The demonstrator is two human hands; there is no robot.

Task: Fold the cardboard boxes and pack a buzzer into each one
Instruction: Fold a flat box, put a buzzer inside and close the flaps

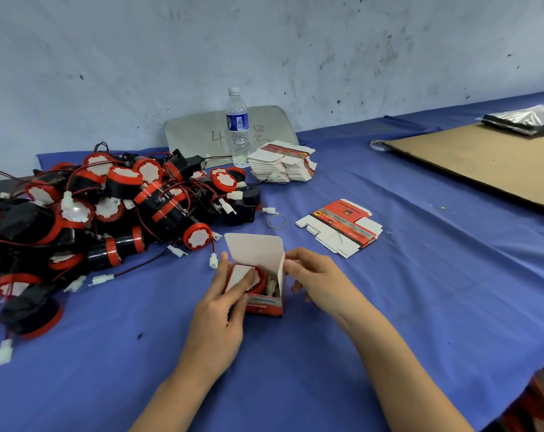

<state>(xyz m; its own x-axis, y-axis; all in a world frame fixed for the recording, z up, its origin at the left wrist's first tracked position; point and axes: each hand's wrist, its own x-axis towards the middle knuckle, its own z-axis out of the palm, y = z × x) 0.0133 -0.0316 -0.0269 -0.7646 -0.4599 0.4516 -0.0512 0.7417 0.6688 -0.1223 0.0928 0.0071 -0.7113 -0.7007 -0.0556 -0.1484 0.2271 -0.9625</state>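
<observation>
Fingers of your left hand (223,302) clamped the box (262,286) near the counter's (420,275) front edge and pressed the buzzer (248,277) inside, steadying it. Your right hand (319,280) pinched the side flap, lid upright, likely readying closure. Loose buzzers (108,207) lay piled left; flat boxes (339,227) waited right.

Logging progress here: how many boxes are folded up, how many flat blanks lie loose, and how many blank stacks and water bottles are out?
Folded box, open, buzzer inside: 1
Loose flat blank: 1
Stack of blanks: 1
Water bottle: 1
Total: 4
</observation>
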